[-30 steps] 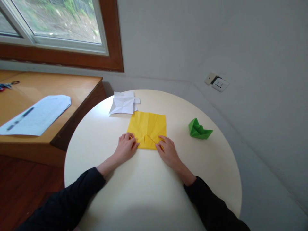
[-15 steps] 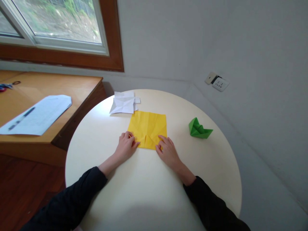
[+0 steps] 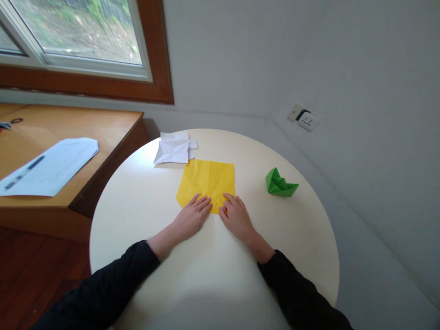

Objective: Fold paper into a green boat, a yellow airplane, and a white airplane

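Touching: creased yellow paper (image 3: 210,176)
My left fingers (image 3: 203,203): straight, slightly spread on it
My right fingers (image 3: 231,199): curled; whether pinching, I can't tell
Green paper (image 3: 279,185): folded, pointed

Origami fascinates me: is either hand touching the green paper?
No: the left hand and right hand touch the yellow paper; the green paper lies apart.
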`<state>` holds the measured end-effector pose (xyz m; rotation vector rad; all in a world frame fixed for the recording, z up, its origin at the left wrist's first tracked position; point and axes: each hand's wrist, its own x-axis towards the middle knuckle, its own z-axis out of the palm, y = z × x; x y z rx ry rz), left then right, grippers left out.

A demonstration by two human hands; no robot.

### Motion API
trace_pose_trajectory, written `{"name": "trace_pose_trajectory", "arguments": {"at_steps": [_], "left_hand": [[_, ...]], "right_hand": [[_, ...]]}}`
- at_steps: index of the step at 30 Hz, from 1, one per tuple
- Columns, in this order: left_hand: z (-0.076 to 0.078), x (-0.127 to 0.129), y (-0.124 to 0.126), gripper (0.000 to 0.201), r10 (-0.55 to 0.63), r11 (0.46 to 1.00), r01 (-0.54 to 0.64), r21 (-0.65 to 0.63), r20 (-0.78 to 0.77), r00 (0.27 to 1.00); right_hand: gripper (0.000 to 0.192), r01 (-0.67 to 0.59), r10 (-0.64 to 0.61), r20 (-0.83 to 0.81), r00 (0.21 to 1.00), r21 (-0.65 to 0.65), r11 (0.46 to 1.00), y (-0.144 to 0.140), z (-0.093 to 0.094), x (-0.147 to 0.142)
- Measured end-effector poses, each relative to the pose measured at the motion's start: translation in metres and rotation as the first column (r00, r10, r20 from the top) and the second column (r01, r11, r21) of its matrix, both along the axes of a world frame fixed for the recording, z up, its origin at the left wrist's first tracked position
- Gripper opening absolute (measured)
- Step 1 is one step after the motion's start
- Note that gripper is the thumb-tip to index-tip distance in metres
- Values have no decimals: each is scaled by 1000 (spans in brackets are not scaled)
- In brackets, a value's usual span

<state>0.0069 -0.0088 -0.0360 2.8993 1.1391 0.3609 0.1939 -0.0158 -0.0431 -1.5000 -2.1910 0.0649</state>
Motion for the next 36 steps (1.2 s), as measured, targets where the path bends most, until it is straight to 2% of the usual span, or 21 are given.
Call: {"name": "trace_pose_trajectory", "arguments": {"at_steps": [6,11,14,18,24,27,31,36], "left_hand": [[-3,3,-14,49,72,995,-68,-78,43,997],[-2,3,-15,51,82,992,-78,-103,39,996],[0,2,-14,51,76,992,-73,-106,27,997],[2,0,-13,49,64,991,-59,-120,35,997],[1,-2,-10,40,37,989,-20,-149,109,993],[1,-5,-13,39,35,986,-11,-166,147,989],[5,-12,-19,43,-6,980,33,-197,137,991],[7,-19,-21,49,-62,973,90,-213,133,989]], "right_hand": [[11,-7,7,-38,999,-10,1000,0,-2,1],[26,-33,32,-69,997,-12,999,3,-6,5],[36,-89,90,-86,992,17,996,1,-4,9],[34,-189,189,-6,982,28,982,-13,4,10],[27,-153,149,76,986,51,987,-35,14,1],[27,-191,179,164,970,58,980,-39,18,-3],[32,-274,240,262,935,103,956,-37,21,-4],[39,-460,404,314,859,130,878,-28,15,4]]}}
